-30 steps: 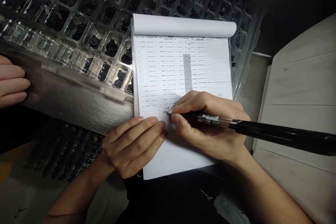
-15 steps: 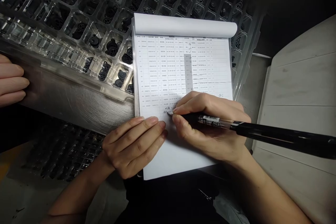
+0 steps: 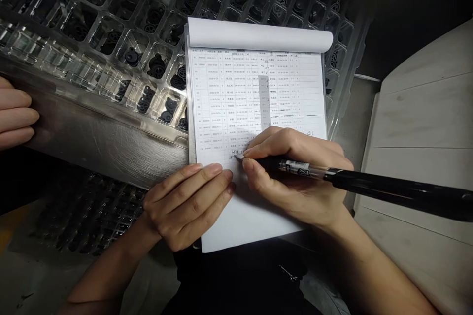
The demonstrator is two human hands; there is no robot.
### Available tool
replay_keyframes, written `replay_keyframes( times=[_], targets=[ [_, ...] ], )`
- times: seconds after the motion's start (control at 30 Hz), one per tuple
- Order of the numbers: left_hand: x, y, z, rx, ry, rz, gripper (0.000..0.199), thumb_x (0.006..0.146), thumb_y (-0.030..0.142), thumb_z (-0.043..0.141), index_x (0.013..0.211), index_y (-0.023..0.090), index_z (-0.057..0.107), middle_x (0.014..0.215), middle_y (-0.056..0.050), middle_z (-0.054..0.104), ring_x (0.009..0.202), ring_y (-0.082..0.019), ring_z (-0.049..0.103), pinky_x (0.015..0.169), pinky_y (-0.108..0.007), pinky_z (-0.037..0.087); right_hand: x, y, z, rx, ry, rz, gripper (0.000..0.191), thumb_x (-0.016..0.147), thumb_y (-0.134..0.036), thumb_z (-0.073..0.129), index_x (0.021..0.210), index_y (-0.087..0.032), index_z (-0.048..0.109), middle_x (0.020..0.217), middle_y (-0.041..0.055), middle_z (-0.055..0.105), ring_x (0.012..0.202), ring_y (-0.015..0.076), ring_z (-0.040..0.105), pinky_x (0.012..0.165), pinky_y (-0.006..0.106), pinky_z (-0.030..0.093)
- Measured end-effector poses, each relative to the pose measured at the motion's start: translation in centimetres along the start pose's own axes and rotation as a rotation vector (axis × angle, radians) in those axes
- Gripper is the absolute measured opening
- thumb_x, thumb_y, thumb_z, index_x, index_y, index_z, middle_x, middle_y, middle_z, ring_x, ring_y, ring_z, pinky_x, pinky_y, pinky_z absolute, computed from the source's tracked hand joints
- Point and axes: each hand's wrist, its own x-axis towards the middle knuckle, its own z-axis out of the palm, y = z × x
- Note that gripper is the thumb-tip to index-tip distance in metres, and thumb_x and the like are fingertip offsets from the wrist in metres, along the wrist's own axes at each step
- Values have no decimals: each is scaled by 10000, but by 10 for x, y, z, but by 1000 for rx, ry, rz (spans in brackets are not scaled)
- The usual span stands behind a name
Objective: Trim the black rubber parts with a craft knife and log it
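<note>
A black pen [image 3: 369,184] is gripped in my right hand [image 3: 295,172], its tip touching handwriting near the bottom of a printed table on a paper sheet [image 3: 254,229]. My left hand [image 3: 192,204] wraps the lower left edge of the clipboard [image 3: 191,123] beneath the sheets, with fingers close together on top of the paper; its thumb is hidden. The top pages are rolled back in a white curl [image 3: 258,35]. Some cells of the table are shaded grey, and short pen marks run beside them.
Clear compartment trays [image 3: 99,17] with small black ring-like parts lie behind and left of the clipboard. Another person's hand [image 3: 16,113] is at the left, by a metal edge [image 3: 111,145]. More trays [image 3: 92,211] sit below; a pale panelled surface [image 3: 424,133] stands right.
The pen has added a few small strokes to the lower handwritten line. My left hand stays where it was on the clipboard; the view shifts slightly.
</note>
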Motion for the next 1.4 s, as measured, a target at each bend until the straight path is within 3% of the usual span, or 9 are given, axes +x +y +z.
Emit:
replay_keyframes(
  times=[0.37, 0.73, 1.23, 1.4],
  targets=[
    [1, -1, -3, 1, -17, 6, 220, 1115, 90, 664, 1254, 162, 819, 1390, -42, 801, 1334, -194, 757, 1237, -322, 597, 0, 0, 0, 4, 8, 17, 145, 1000, -109, 773, 956, -224, 696, 871, 17, 708, 698, 235, 687, 618, 397, 547],
    [-1, -2, 1, 8, 12, 16, 209, 1110, 93, 689, 1262, 159, 816, 1396, -38, 795, 1378, -184, 732, 1275, -332, 567, 2, 0, 0, 12, -4, -5, 141, 1016, -117, 749, 942, -214, 678, 853, 9, 703, 690, 210, 680, 595, 380, 524],
    [-2, -2, -1, 9, 3, 1, 228, 1100, 75, 679, 1258, 158, 819, 1375, -43, 807, 1300, -196, 772, 1184, -319, 629, 1, -1, 0, 14, 30, 2, 134, 1015, -126, 757, 982, -236, 690, 871, 22, 709, 711, 240, 684, 582, 398, 523],
    [-2, -2, -2, -2, -11, -3, 230, 1111, 86, 677, 1284, 157, 811, 1385, -41, 803, 1336, -189, 753, 1231, -330, 590, 1, -1, 1, -3, 21, 3, 135, 1003, -126, 771, 973, -232, 693, 869, 18, 712, 703, 234, 682, 576, 393, 525]
  ],
)
